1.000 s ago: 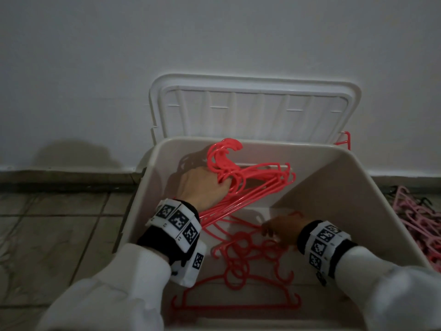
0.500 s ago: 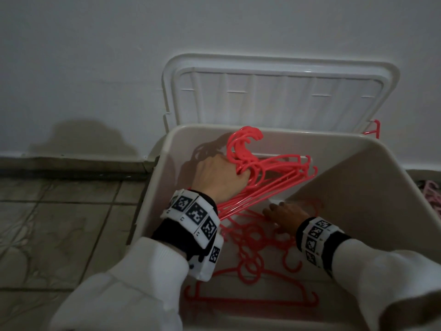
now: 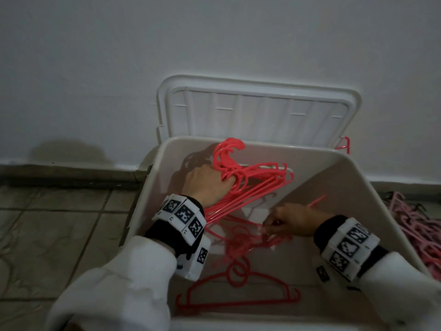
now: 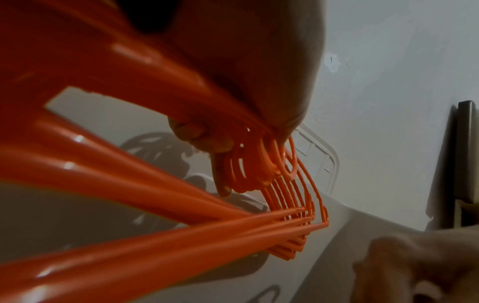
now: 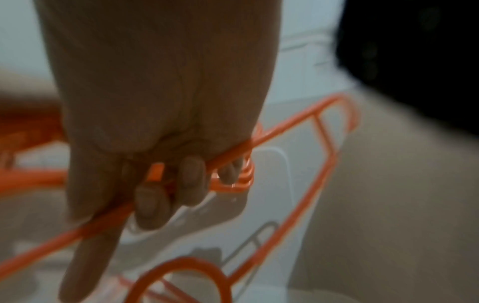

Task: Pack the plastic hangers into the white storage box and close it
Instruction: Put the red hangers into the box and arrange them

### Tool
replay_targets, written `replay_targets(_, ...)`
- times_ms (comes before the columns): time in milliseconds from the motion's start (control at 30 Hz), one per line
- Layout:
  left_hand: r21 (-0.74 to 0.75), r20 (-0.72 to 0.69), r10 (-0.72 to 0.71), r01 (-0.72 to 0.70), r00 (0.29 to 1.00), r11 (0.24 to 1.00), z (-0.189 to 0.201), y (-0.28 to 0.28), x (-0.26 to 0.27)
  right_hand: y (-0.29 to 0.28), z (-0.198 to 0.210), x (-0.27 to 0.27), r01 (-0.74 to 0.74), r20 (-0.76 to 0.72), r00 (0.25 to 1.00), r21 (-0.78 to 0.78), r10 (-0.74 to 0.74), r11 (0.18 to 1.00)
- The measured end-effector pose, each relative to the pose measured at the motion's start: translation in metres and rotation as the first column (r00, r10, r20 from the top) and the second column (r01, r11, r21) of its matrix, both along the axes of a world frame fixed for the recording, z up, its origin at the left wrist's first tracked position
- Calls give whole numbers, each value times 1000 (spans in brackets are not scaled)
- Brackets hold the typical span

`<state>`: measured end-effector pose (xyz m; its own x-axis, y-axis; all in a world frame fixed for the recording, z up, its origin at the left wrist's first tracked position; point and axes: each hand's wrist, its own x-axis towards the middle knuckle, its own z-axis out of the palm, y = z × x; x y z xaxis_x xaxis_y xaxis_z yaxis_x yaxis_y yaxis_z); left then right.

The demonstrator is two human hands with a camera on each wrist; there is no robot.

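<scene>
So from the head view, both hands are down inside the white storage box (image 3: 358, 187), which sits on the tiled floor against the wall with its lid (image 3: 257, 111) tipped open behind it. The left hand (image 3: 207, 185) is wrapped around a bundle of red hangers (image 3: 253, 185) near the necks, hooks sticking up by the back wall. The right hand (image 3: 291, 223) is low in the box, fingers curled on a loose hanger (image 3: 315, 201) out of the tangle on the bottom (image 3: 238, 256). One more lies flat at the near end (image 3: 238, 290). A separate pile of pink hangers (image 3: 420, 232) waits on the floor to the right of the box.

Left wrist view: roughly six or seven in the bundle (image 4: 285, 205); they overlap too much for an exact count.

Right wrist view is blurry, but the fingers (image 5: 190, 180) are clearly hooked round one thin bar (image 5: 298, 127).

My guess on handling: these are light, stiff, thin plastic and a bit slick, and the hooks snag each other like crazy. Grabbing at the neck under the hook seems the best way to keep a stack together. Loose ones in the box: maybe five or six, hard to say.
</scene>
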<state>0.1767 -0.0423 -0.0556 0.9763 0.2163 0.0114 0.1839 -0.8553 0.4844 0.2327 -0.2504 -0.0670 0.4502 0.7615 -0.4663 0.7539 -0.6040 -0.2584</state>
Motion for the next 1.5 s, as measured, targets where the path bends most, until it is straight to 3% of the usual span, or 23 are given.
replay_targets(200,3,-44,8,-8,999,1000,-1,0,-1,-31,47,-3,69,27,997,140,-73,988)
replay_targets(333,-42,-98,-4,0,995,999,1,0,-2,-46,78,-1,123,-5,991,434,-134,892)
replay_targets(467,-150,-179,5,-33,984,988,3,-2,-3,-53,99,2,138,-98,990,541,-100,830)
replay_targets(600,-318,-205,15,-81,979,945,-1,-2,0,-56,92,4,11,79,995,506,-59,863)
replay_targets(700,-344,-207,40,-111,978,933,-1,-1,1,-56,86,5,-21,212,975,362,-60,932)
replay_targets(767,-334,-208,41,-110,977,936,1,0,2,-60,83,6,26,352,933,143,-76,989)
replay_targets(833,-323,-220,38,-109,975,940,2,-1,1,-65,83,7,111,422,903,-36,-86,993)
replay_targets(1033,-308,-217,35,-103,975,946,4,-1,-1,-68,91,-2,296,457,866,-141,-203,945)
replay_targets(1133,-287,-222,21,-86,975,954,3,-1,-1,-65,95,-10,379,532,793,-49,-298,924)
replay_targets(1267,-272,-227,-3,-61,974,960,5,-4,-3,-55,92,-13,418,552,668,275,-498,866)
replay_targets(1367,-317,-223,1,-74,975,946,8,-4,-4,-41,78,-7,385,406,737,406,-541,829)
replay_targets(1500,-413,-211,10,-98,977,905,7,-3,-5,-12,48,2,287,203,884,474,-420,832)
